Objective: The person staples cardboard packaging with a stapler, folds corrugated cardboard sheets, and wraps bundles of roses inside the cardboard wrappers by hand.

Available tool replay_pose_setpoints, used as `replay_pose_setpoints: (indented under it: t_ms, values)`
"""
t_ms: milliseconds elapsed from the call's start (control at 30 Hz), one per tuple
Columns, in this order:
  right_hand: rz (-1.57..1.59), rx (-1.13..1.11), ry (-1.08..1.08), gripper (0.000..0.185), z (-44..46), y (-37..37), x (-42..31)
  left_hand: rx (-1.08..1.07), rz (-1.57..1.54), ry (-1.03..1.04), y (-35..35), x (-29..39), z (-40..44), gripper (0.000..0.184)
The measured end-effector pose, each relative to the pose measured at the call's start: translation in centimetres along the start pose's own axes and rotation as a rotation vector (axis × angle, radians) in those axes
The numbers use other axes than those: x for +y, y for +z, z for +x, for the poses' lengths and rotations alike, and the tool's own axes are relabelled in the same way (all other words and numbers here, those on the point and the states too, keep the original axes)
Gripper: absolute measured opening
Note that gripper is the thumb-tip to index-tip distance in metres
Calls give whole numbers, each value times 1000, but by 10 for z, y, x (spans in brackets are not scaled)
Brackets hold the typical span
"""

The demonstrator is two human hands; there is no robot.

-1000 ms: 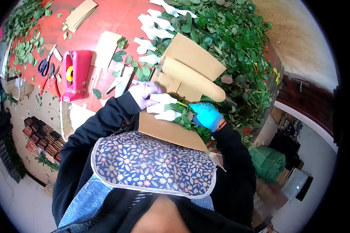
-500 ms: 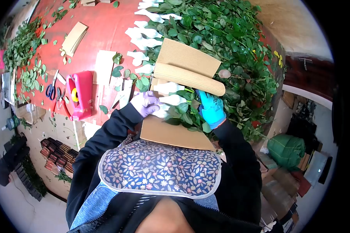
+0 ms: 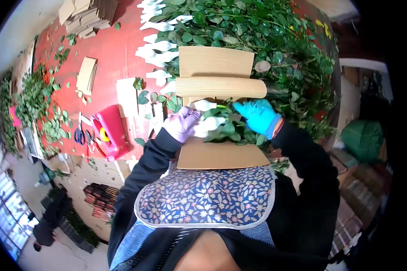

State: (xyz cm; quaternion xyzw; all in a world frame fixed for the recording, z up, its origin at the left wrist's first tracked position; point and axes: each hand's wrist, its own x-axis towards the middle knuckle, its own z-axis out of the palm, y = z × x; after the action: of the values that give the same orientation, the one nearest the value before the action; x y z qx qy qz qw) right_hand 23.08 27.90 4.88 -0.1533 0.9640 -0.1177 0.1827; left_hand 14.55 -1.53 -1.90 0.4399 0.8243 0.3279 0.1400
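My left hand (image 3: 183, 125), in a purple glove, has its fingers bent against a rose head in a white net sleeve (image 3: 209, 127). A second netted rose head (image 3: 202, 105) lies just above those fingers. From it a green stem runs right to the fingertips of my right hand (image 3: 259, 118), blue-gloved and closed around the stem among leaves. Both hands work over a corrugated cardboard wrap (image 3: 216, 62). Its upper part is folded into a roll (image 3: 221, 87), and its smooth near flap (image 3: 222, 154) lies against my floral apron (image 3: 205, 198).
Leafy rose stems (image 3: 239, 27) with netted heads cover the far right of the red table (image 3: 122, 49). To the left lie a pink tape dispenser (image 3: 111, 132), scissors (image 3: 79, 133), red-handled pliers (image 3: 91, 142) and cardboard pieces (image 3: 87, 76). Stacked cardboard (image 3: 88, 16) stands at the back.
The view has shifted, bringing the cardboard stack into sight. My right hand has moved up and out from the leaves to the upper stem. My left hand stays at the netted heads.
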Motion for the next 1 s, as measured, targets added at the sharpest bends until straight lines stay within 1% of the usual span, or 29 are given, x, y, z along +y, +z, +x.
replay_pose_setpoints:
  t_ms: [33, 100, 167, 200, 233, 300, 333, 367, 433, 500, 533, 567, 600, 633, 700, 733, 767, 833, 900, 933, 967, 1000]
  values:
    - [-56, 35, 39, 33, 3, -3, -3, 33, 15, 44, -8, 7, 6, 48]
    - [-36, 42, 55, 27, 8, -7, -6, 103, -16, 96, -10, 7, 10, 51]
    - [-159, 20, 67, 22, 10, -9, -16, 138, 17, 145, -13, 8, 12, 51]
    - [-201, 43, 63, 19, 7, -16, -22, 138, -49, 153, -7, 3, 9, 53]
    - [-159, 59, 58, 19, 8, -22, -25, 150, -11, 183, -7, 4, 11, 53]
    - [-288, -110, 164, 21, 10, -39, -37, 199, -137, 152, 15, -9, 5, 53]
    - [-505, -82, 117, 24, 9, -36, -37, 207, -232, 123, 15, -6, 5, 51]
    - [-506, -86, 121, 24, 7, -34, -36, 246, -290, 151, 14, -4, 7, 50]
    - [-575, 30, 101, 24, 10, -29, -37, 184, -155, 154, 1, -2, 7, 50]
    - [-561, 7, 111, 27, 14, -12, -29, 195, -161, 168, 2, -3, 6, 50]
    - [-466, 5, 109, 27, 14, -8, -25, 187, -162, 183, -1, -2, 8, 44]
    - [-376, 2, 106, 27, 15, -4, -22, 209, -210, 175, -1, 2, 9, 45]
    - [-251, -116, 162, 25, 16, -1, -18, 171, -160, 185, -5, 3, 10, 46]
    - [-255, -118, 159, 25, 17, -2, -17, 135, -112, 195, -12, 7, 14, 46]
    - [-106, -2, 73, 23, 14, -5, -12, 74, -78, 173, -13, 4, 13, 38]
    - [-87, 4, 68, 21, 15, -6, -11, 27, -68, 161, -20, 9, 17, 36]
    - [-91, 30, 64, 20, 15, -2, -11, -15, -120, 156, -19, 7, 17, 36]
    - [-190, -80, 80, 23, 18, 2, -12, 40, -244, 210, -10, -4, 15, 36]
    - [-68, 133, -15, 12, 16, 16, -2, -23, -88, 172, -22, 7, 20, 36]
    - [-85, 183, -32, 13, 15, 26, 1, 37, -57, 223, -15, 3, 20, 39]
    - [-35, 164, -18, 15, 14, 14, -3, -35, -54, 193, -18, 3, 21, 41]
    - [-30, 172, 20, 18, 14, 14, -5, -37, -87, 169, -19, 6, 22, 46]
